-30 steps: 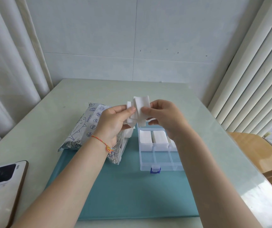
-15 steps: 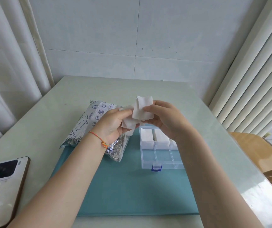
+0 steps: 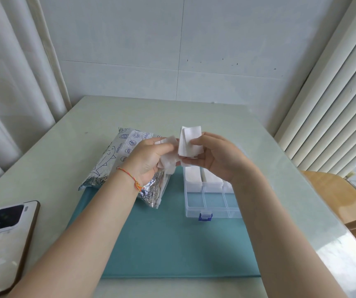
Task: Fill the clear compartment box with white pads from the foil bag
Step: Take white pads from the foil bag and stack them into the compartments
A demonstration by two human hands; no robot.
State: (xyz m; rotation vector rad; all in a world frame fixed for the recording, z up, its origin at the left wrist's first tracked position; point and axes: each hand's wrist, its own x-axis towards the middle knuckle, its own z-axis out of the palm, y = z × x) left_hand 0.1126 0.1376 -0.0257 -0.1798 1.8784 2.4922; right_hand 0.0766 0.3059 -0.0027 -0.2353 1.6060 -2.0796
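While both hands pinch them, white pads (image 3: pixel 190 144) sit between fingers (image 3: pixel 196 141).

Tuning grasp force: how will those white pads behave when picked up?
Probably floppy: the white pads in the right hand bend and curl at their edges. Likely very light, since a fingertip pinch holds several. They seem to cling together: the left hand holds more, splayed apart.

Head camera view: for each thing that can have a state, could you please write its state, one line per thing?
Clear plastic compartment box with blue latch: open, far compartments hold white pads, near compartments empty.
Silver foil bag with blue drawings: lying on the table, near end looks open.
Small stack of white pads: held above the box.
Left hand: gripping a few pads.
Right hand: pinching the stack.
White smartphone: lying face down.
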